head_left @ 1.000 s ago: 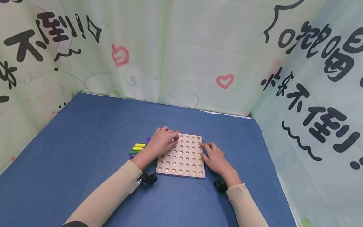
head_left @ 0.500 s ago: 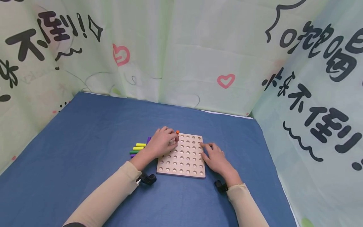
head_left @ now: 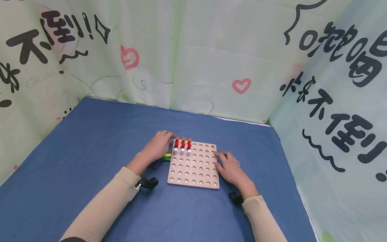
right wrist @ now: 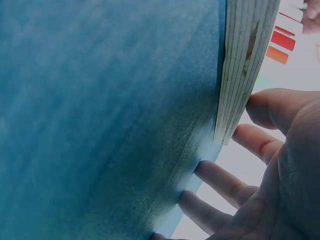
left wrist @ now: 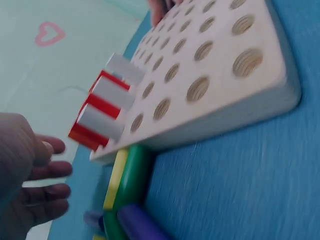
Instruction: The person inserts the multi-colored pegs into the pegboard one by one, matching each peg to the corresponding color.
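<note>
A pale wooden pegboard [head_left: 193,172] lies on the blue cloth, its face full of round holes. In its back left corner stand short rows of orange pegs [head_left: 183,139], red pegs [head_left: 182,146] and white pegs [head_left: 182,152]. My left hand [head_left: 158,147] is just off the board's left edge, fingers relaxed with nothing between them in the left wrist view. Below it lie loose pegs: a green peg [left wrist: 135,172], a yellow peg [left wrist: 115,182] and a purple peg [left wrist: 142,224]. My right hand [head_left: 231,169] rests against the right edge, thumb and index fingertip touching the board.
The blue cloth [head_left: 193,218] covers the table on all sides of the board. Light printed curtains [head_left: 205,60] with black characters and pink hearts close off the back and both sides. A black wrist camera [head_left: 148,183] hangs beneath the left wrist.
My left hand has moved left off the board, uncovering the orange, red and white pegs, and is now above the loose pegs. My right hand has stayed at the right edge.
</note>
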`<action>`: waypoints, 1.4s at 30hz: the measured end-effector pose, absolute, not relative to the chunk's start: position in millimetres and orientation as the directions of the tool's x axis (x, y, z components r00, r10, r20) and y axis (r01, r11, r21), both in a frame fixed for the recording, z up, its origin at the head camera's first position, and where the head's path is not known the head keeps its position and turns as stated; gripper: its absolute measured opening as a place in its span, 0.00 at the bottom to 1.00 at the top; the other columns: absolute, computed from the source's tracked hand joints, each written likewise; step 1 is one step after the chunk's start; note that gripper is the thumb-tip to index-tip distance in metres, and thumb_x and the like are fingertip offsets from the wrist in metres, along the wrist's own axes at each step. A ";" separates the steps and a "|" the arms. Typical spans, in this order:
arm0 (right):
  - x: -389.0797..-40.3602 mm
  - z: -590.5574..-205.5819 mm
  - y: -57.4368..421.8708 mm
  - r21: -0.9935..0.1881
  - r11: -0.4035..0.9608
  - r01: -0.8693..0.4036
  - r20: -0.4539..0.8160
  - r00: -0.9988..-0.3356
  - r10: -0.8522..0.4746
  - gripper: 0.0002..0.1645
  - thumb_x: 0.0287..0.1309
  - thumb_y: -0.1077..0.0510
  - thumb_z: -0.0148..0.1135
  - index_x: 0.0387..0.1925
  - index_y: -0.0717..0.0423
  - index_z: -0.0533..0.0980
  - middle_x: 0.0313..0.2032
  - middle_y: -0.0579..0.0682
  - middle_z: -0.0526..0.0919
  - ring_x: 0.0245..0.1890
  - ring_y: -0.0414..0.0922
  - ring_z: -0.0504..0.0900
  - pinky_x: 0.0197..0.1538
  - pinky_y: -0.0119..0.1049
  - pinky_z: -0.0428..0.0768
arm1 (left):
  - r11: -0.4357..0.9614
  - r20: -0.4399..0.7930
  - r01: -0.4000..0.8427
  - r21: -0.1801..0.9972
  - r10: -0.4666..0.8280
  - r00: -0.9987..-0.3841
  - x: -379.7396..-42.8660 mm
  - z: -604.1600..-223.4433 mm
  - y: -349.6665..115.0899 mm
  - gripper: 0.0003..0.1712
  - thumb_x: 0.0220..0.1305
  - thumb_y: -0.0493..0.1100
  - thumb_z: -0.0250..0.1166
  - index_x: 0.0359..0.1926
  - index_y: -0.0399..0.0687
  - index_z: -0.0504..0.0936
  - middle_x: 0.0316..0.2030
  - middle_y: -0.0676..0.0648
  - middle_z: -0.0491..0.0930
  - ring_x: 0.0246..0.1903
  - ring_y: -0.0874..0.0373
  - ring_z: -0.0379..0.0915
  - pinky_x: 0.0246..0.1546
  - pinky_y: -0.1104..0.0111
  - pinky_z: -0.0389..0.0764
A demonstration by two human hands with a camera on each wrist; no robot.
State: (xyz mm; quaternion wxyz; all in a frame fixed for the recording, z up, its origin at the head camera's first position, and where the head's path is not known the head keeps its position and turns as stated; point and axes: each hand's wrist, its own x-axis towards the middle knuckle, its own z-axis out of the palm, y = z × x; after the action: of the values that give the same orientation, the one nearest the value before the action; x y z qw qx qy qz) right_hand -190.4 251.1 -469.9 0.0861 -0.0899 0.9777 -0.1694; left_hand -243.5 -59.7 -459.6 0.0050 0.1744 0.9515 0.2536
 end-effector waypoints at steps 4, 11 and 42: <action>-189.8 -469.1 250.9 -0.349 0.926 -0.146 -0.140 -0.968 -0.206 0.30 0.79 0.49 0.49 0.77 0.49 0.64 0.71 0.66 0.65 0.72 0.68 0.63 0.71 0.72 0.57 | 0.857 -0.033 0.269 0.440 0.315 -0.949 -245.6 -460.8 -69.8 0.18 0.81 0.38 0.50 0.63 0.40 0.78 0.60 0.37 0.78 0.62 0.41 0.72 0.63 0.51 0.75; -190.5 -471.4 251.2 -0.339 0.929 -0.148 -0.139 -0.969 -0.205 0.31 0.79 0.48 0.49 0.78 0.49 0.63 0.71 0.66 0.65 0.72 0.67 0.63 0.70 0.71 0.58 | 0.894 -0.178 0.157 0.420 0.251 -0.952 -240.3 -459.3 -77.4 0.17 0.76 0.46 0.61 0.59 0.43 0.81 0.57 0.36 0.76 0.57 0.42 0.73 0.56 0.50 0.77; -188.7 -468.7 250.7 -0.345 0.924 -0.166 -0.118 -0.969 -0.218 0.30 0.79 0.50 0.49 0.77 0.50 0.63 0.71 0.66 0.64 0.72 0.68 0.62 0.69 0.71 0.59 | 0.821 -0.021 0.299 0.486 0.353 -0.935 -222.8 -452.5 -79.5 0.09 0.68 0.32 0.64 0.46 0.47 0.85 0.43 0.46 0.80 0.41 0.53 0.76 0.45 0.58 0.82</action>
State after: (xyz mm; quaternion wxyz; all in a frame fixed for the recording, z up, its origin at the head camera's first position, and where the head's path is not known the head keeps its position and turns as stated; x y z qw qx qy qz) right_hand -188.7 250.7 -468.7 0.0775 -0.0982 0.9777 -0.1687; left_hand -222.8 -79.5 -452.5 0.0550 0.1713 0.9527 0.2450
